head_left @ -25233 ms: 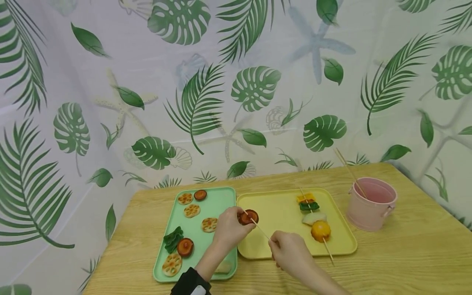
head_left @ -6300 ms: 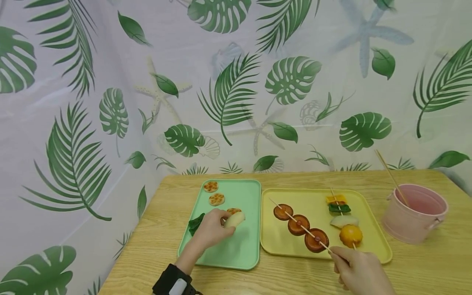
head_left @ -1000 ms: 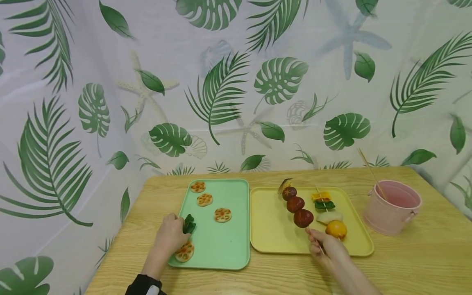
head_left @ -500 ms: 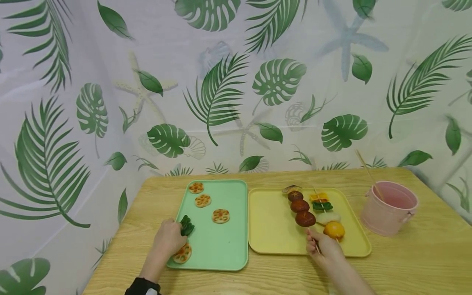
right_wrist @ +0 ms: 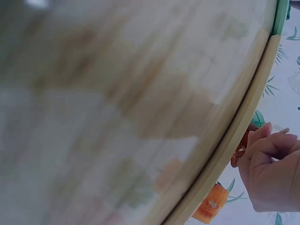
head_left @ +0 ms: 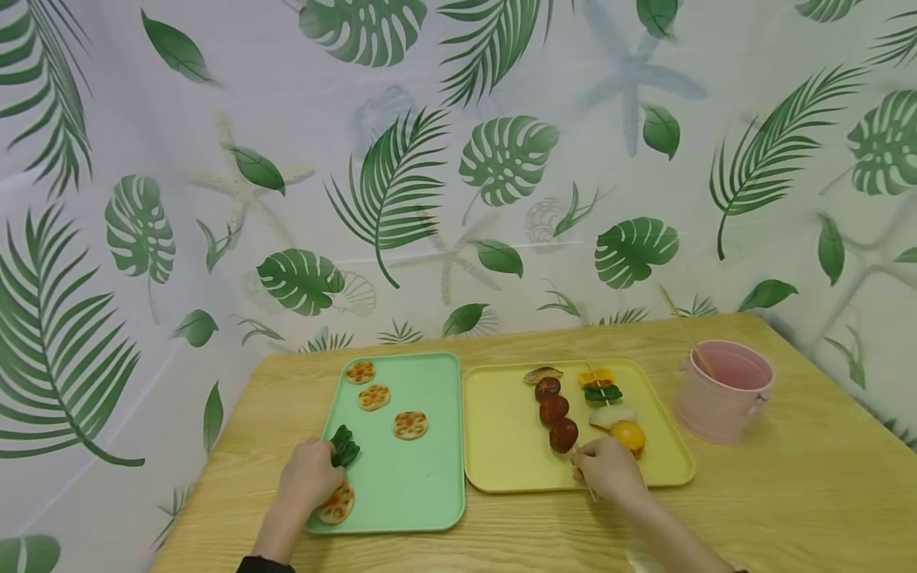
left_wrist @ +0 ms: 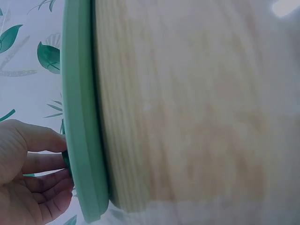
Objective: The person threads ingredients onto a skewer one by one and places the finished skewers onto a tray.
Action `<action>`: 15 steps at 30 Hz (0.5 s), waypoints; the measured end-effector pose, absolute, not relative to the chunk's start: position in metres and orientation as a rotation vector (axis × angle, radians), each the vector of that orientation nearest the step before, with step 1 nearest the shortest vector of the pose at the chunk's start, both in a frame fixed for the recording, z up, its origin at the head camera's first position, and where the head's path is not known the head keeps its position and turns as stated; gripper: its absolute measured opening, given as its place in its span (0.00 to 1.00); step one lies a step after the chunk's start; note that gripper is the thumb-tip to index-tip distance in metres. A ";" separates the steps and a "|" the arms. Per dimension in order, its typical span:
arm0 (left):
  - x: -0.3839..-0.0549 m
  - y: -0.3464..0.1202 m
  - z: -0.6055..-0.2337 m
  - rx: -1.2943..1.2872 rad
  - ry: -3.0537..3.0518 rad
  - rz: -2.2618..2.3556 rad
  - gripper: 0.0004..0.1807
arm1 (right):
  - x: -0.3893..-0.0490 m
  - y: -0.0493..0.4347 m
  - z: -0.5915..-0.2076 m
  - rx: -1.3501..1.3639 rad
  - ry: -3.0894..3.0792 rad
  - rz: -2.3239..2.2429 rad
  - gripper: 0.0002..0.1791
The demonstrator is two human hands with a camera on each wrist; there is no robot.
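Right hand (head_left: 607,469) pinches a mushroom skewer (head_left: 554,410) by its bare end, likely for control; curled left hand (head_left: 310,476) grips leafy greens (head_left: 345,447).

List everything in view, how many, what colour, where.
Table: one, wood, foreground
Backdrop: one, white with green leaves, behind
Green tray: one, green, left
Lotus slices: four, pale and brown, green tray
Leafy piece: one, dark green, green tray
Yellow tray: one, yellow, middle
Mushrooms: three, brown, on held skewer over yellow tray
Browned piece: one, brown, beyond mushrooms
Mixed skewer: one, multicoloured, yellow tray's right
Bucket: one, pink, right
Sticks: count unclear, tan, in bucket
Wristband: one, black, left arm
Left hand: one, at leafy piece
Right hand: one, on held skewer
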State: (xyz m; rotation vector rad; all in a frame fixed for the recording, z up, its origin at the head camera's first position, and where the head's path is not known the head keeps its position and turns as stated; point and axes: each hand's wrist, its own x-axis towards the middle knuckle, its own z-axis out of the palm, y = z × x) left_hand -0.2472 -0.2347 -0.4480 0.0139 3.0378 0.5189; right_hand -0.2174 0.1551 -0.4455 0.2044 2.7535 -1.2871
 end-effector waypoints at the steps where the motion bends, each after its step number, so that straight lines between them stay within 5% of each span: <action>1: -0.247 -0.235 -0.447 0.018 3.037 0.523 0.14 | -0.217 0.155 -0.446 0.208 2.745 -1.303 0.11; 15: -0.247 -0.226 -0.442 0.080 3.021 0.553 0.15 | -0.214 0.166 -0.455 -0.016 3.014 -1.045 0.25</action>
